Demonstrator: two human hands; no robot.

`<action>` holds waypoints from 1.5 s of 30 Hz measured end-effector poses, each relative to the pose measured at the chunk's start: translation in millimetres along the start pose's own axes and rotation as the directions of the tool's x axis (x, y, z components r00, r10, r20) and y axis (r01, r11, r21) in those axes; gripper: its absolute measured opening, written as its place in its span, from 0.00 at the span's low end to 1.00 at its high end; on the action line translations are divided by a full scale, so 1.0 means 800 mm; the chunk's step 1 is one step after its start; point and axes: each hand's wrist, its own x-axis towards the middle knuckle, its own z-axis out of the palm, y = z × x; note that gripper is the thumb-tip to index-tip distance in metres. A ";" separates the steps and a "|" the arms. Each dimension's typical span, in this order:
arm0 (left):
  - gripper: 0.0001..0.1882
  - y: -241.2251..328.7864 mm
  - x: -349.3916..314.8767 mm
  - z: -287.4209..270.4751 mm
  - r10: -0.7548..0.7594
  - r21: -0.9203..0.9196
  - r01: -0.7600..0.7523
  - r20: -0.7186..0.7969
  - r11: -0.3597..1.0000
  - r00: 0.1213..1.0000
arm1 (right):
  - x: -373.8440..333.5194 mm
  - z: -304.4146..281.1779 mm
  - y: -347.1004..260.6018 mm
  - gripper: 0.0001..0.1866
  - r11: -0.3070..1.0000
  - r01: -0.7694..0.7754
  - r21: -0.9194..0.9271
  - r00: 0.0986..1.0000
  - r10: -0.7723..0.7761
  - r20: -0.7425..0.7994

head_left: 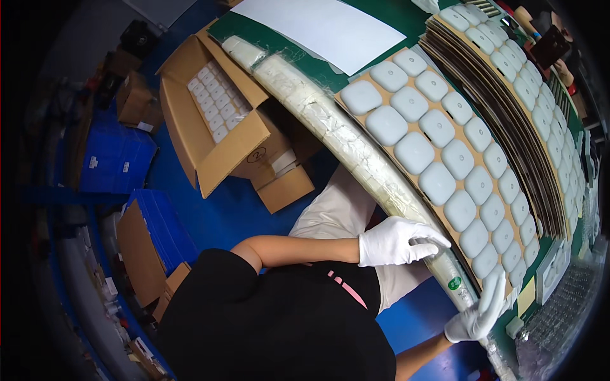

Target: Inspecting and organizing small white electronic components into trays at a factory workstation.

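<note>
White rounded-square devices (pixel 438 184) lie in rows on a brown cardboard sheet (pixel 438 134) on the green table. Along the sheet's near edge runs a long, plastic-wrapped pale padding (pixel 337 136). My left hand (pixel 400 241), in a white glove, hovers over this padding beside the sheet's edge; its fingers are loosely bent, the thumb apart, with nothing visible between them. Gloved in white too, my right hand (pixel 480 314) is at the sheet's lower right corner, fingers stretched out beside the last devices. Whether its fingertips touch the sheet I cannot tell.
Beyond the devices rises a tall stack of cardboard sheets (pixel 489 120) with more devices on top. An open carton (pixel 248 149) at the left holds similar devices. White paper (pixel 324 28) lies at the back; blue bins (pixel 117 155) stand far left. Clear plastic trays (pixel 559 317) are at right.
</note>
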 end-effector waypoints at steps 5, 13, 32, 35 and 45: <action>0.20 0.022 -0.007 -0.008 -0.033 -0.239 0.018 -0.057 0.971 0.998 | 0.022 0.079 -0.066 0.20 0.989 -0.073 0.127 0.997 0.071 0.025; 0.28 0.038 -0.018 -0.022 -0.150 -0.028 0.151 0.061 0.988 0.987 | 0.016 0.103 -0.060 0.25 0.999 0.019 0.050 0.997 -0.023 0.080; 0.19 0.050 -0.016 -0.012 -0.311 -0.090 0.301 -0.129 0.949 0.942 | -0.001 0.120 -0.048 0.34 0.993 0.067 0.096 0.996 -0.072 0.048; 0.16 0.049 -0.019 -0.015 -0.260 -0.043 0.257 -0.096 0.966 0.961 | -0.007 0.119 -0.046 0.33 0.980 -0.034 0.194 0.995 0.015 0.101; 0.12 0.059 -0.019 -0.012 -0.373 -0.258 0.345 -0.070 0.902 0.925 | 0.033 0.083 -0.074 0.31 0.980 0.177 -0.095 0.948 -0.144 0.282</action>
